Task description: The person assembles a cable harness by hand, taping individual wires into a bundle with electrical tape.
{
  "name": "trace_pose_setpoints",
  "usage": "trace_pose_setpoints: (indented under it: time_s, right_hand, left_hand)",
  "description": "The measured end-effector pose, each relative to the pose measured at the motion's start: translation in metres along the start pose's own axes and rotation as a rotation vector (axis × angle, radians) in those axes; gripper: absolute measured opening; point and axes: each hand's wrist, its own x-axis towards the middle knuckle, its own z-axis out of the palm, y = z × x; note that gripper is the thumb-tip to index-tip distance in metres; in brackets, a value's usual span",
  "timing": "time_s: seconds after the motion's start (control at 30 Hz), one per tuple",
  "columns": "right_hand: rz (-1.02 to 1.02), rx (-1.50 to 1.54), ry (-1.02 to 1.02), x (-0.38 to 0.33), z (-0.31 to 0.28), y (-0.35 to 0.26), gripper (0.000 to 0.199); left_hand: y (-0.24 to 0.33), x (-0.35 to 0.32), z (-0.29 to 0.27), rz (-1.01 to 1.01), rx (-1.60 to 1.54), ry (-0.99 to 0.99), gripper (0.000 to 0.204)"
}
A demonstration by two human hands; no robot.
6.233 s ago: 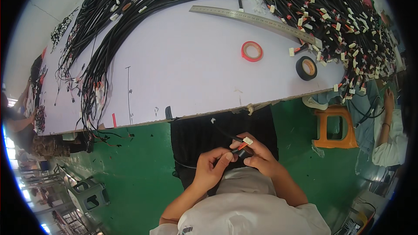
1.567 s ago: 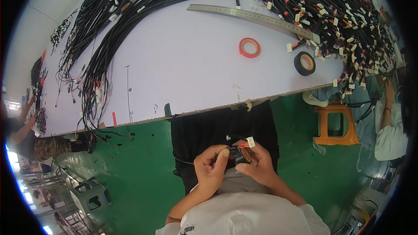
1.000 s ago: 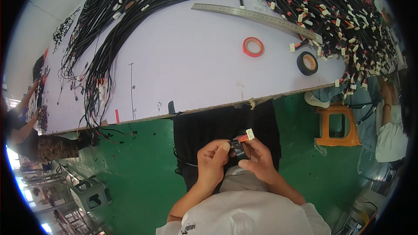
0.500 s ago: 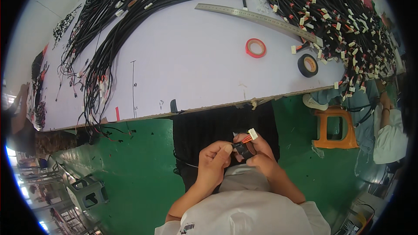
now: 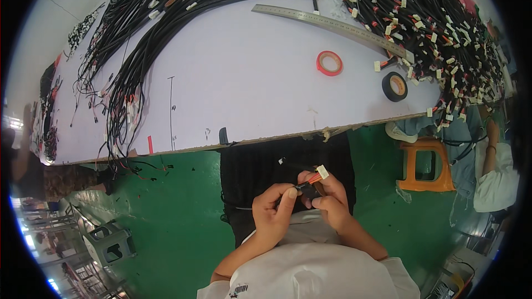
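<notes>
Over my lap, my left hand (image 5: 271,213) is closed, thumb and fingers pinching a black cable (image 5: 298,187). From the cable's end, short red and orange wires (image 5: 314,179) run to a cream-white connector (image 5: 322,172), which sticks up beside my right fingers. My right hand (image 5: 336,204) is closed round a small roll of black tape (image 5: 311,190) with a brownish core, held against the cable; the fingers partly hide it. Beyond the hands, a dark strand with a pale tip (image 5: 281,161) shows against the black cloth (image 5: 249,166).
Ahead lies a white tabletop (image 5: 238,88) bearing bundled black cables (image 5: 149,50), a heap of connectored cables (image 5: 421,33), a steel ruler (image 5: 332,25), red tape (image 5: 330,63) and black tape (image 5: 394,87). An orange stool (image 5: 407,166) and another person (image 5: 493,177) are at right; a grey stool (image 5: 111,243) at left.
The hands stay close together with slight finger shifts around the tape roll. A dark strand with a pale tip now shows beyond them. The tabletop has shifted slightly in view.
</notes>
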Motion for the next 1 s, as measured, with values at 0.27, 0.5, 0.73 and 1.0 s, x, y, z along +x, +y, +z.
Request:
trace_pose_setpoints:
  time_s: [0.27, 0.5, 0.73, 1.0]
  right_hand:
    - [0.174, -0.008, 0.144, 0.001, 0.009, -0.005, 0.026]
    - [0.100, 0.031, 0.134, 0.002, 0.012, -0.002, 0.020]
    - [0.094, -0.195, 0.178, -0.002, 0.022, -0.012, 0.016]
    - [0.289, -0.091, 0.090, -0.006, 0.020, -0.044, 0.035]
  left_hand:
    - [-0.006, -0.003, -0.006, -0.023, 0.006, -0.044, 0.012]
    - [-0.001, -0.001, -0.005, 0.179, 0.142, 0.027, 0.008]
    - [0.001, 0.015, -0.008, 0.521, 0.493, 0.068, 0.005]
    - [-0.006, 0.019, -0.015, 0.669, 0.669, 0.039, 0.012]
